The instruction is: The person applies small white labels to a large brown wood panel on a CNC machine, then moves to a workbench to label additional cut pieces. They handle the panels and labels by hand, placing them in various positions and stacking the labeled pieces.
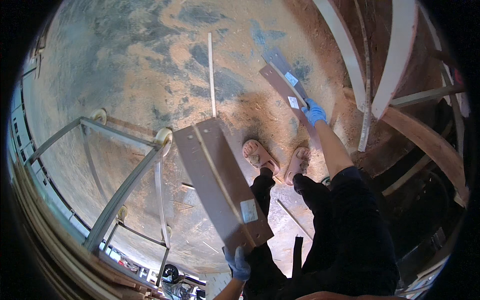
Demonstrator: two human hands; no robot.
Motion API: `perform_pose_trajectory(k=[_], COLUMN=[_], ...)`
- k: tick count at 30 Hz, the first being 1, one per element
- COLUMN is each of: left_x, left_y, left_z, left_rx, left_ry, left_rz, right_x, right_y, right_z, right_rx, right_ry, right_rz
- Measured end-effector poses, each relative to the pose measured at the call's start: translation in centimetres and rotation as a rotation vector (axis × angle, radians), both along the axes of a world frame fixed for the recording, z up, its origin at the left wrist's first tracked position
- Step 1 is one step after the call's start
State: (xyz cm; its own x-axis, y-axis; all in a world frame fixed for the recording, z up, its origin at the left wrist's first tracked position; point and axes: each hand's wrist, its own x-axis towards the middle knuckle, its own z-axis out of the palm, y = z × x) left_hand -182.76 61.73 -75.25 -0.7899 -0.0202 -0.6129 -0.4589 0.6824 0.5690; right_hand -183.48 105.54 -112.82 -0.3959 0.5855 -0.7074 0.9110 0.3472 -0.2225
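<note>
My left hand (pixel 239 263), in a blue glove, is closed on the near end of a long brown board (pixel 202 172). A pale strip runs along the board's length, small holes show at both ends, and a white label sits near my hand. My right hand (pixel 314 111), also gloved in blue, grips the edge of brown boards (pixel 278 83) farther ahead. A pale edge divides their brown and greyish faces, each bearing a white label. My right thumb and some fingertips are partly hidden. Both holds are low over the floor, one on each side of my feet.
A metal frame cart (pixel 125 187) with pale wheels stands at left. Curved pale wooden pieces (pixel 397 55) rise at right, beside a curved brown beam (pixel 430 147). A thin wooden strip (pixel 211 75) lies ahead on the dusty floor (pixel 145 65); another stick (pixel 294 218) lies between my legs.
</note>
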Motion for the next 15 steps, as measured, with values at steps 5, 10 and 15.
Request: perform_pose_trajectory(k=[5,10,15], left_x=[-0.1,-0.2,-2.0], left_y=[0.3,-0.9,1.0], left_z=[0.2,-0.1,-0.4], left_rx=[0.043,-0.037,0.066], left_ry=[-0.093,-0.145,-0.142], left_rz=[0.278,0.262,0.274], right_x=[1.3,1.4,2.8], right_y=[-2.4,-3.7,-2.6], right_z=[-2.2,-1.0,-1.0], right_rx=[0.056,0.060,0.049], right_ry=[-0.136,-0.308,-0.143], right_rz=[-0.189,-0.106,-0.100])
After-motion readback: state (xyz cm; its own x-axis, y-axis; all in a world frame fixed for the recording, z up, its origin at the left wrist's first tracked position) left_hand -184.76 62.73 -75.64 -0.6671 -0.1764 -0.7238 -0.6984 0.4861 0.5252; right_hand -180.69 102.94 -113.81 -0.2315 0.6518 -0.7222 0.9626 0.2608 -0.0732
